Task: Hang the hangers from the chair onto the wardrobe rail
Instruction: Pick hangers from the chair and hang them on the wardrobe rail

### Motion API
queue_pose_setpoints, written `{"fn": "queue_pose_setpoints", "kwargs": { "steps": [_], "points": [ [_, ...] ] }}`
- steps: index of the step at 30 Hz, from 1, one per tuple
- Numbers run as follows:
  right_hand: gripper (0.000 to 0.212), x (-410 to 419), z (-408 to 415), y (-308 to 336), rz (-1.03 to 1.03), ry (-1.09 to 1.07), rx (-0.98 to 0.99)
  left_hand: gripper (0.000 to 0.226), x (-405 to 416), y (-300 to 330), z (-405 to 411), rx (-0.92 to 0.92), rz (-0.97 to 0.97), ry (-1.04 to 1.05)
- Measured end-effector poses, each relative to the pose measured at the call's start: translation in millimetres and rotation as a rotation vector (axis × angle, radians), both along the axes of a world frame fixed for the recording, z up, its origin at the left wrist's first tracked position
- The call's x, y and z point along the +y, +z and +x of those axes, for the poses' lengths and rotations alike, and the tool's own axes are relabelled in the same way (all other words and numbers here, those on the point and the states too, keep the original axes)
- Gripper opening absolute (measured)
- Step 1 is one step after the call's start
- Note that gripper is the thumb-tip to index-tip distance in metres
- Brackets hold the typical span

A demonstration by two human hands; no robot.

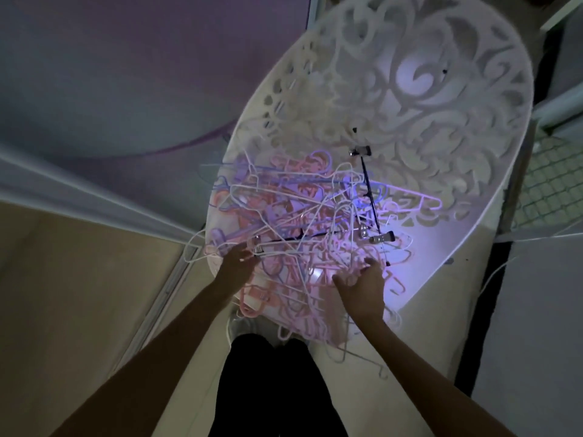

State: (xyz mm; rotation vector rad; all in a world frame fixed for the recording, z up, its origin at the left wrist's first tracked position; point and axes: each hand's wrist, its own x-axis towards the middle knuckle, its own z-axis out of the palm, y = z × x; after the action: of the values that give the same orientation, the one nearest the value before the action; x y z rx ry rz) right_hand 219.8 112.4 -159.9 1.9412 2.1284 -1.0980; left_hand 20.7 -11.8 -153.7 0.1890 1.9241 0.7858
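Observation:
A tangled heap of pink, white and purple hangers [303, 216] fills the seat of a white oval chair with a carved openwork back [410, 74]. Two black clip hangers with metal clips [370, 190] lie across the heap. My left hand [236, 260] reaches into the heap's left edge with fingers spread, touching a white hanger beside a metal clip. My right hand [362, 282] is at the heap's front right, fingers curled round thin pink hanger wires. No wardrobe rail is in view.
A pale sliding-door track [94, 197] runs along the left over beige floor. A white wire grid [555, 181] sits at the right behind the chair. My dark trousers [271, 389] stand right at the chair's front edge. Several hangers spill over that edge.

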Motion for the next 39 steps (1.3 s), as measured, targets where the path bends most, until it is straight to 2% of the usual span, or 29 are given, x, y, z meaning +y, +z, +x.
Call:
{"fn": "queue_pose_setpoints", "kwargs": {
  "steps": [1, 2, 5, 6, 7, 9, 11, 12, 13, 18, 20, 21, 23, 24, 26, 28, 30, 31, 32, 34, 36, 39],
  "points": [
    [0.066, -2, 3, -4, 0.02, 0.028, -0.024, 0.023, 2, -3, -1, 0.06, -0.013, -0.038],
    [0.058, -2, 5, -6, 0.05, 0.083, -0.056, 0.027, 5, -6, -3, 0.07, 0.004, -0.043],
    [0.04, 1, 13, -7, 0.131, 0.18, -0.069, 0.03, 3, -8, -8, -0.121, 0.071, 0.056],
    [0.035, 3, 15, -7, 0.16, 0.186, -0.049, 0.028, 1, -14, -13, -0.162, 0.09, 0.091],
    [0.031, 6, 17, -4, 0.19, 0.177, -0.025, 0.026, 1, -14, -17, -0.109, 0.13, 0.049],
    [0.023, 9, 19, 0, 0.257, 0.142, 0.049, 0.038, -2, -17, -23, -0.046, 0.16, 0.065],
    [0.014, 10, 19, 6, 0.273, 0.088, 0.161, 0.026, 9, -5, -23, -0.079, 0.181, 0.106],
    [0.009, 11, 17, 6, 0.229, 0.041, 0.219, 0.022, 17, 0, -23, -0.142, 0.232, 0.159],
    [0.006, 13, 14, 8, 0.162, -0.015, 0.267, 0.028, 24, 4, -23, -0.156, 0.252, 0.162],
    [0.025, 36, -7, 17, -0.267, -0.323, 0.611, 0.044, 38, 12, -29, -0.141, 0.224, 0.108],
    [0.032, 44, -6, 20, -0.339, -0.299, 0.57, 0.054, 22, 10, -25, -0.02, 0.142, 0.05],
    [0.032, 46, -5, 22, -0.352, -0.269, 0.539, 0.057, 10, 7, -20, 0.083, 0.124, 0.118],
    [0.021, 50, -1, 21, -0.348, -0.178, 0.446, 0.049, -18, -2, -10, 0.301, 0.068, 0.247],
    [0.013, 51, 2, 21, -0.306, -0.11, 0.362, 0.039, -31, -4, -6, 0.38, -0.021, 0.267],
    [0.037, 48, 7, 23, -0.098, -0.02, 0.19, 0.032, -51, -11, 0, 0.341, -0.24, 0.298],
    [0.06, 36, 10, 27, 0.079, 0.02, 0.152, 0.035, -63, -19, 5, 0.109, -0.363, 0.178],
    [0.083, 22, 11, 26, 0.054, 0.046, 0.106, 0.018, -61, -17, 11, -0.112, -0.422, 0.029],
    [0.094, 17, 10, 24, -0.005, 0.024, 0.085, 0.012, -61, -15, 15, -0.203, -0.355, 0.071],
    [0.103, 12, 10, 22, -0.061, -0.012, 0.069, 0.016, -61, -13, 19, -0.304, -0.241, 0.189],
    [0.114, 0, 7, 18, -0.066, -0.019, 0.044, 0.02, -65, -19, 25, -0.418, -0.13, 0.354],
    [0.12, -17, 4, 16, 0.011, 0.035, -0.025, 0.03, -70, -26, 26, -0.403, -0.064, 0.296],
    [0.126, -42, 4, 8, 0.085, 0.145, -0.148, 0.032, -79, -36, 26, -0.158, -0.046, 0.087]
  ]
}}
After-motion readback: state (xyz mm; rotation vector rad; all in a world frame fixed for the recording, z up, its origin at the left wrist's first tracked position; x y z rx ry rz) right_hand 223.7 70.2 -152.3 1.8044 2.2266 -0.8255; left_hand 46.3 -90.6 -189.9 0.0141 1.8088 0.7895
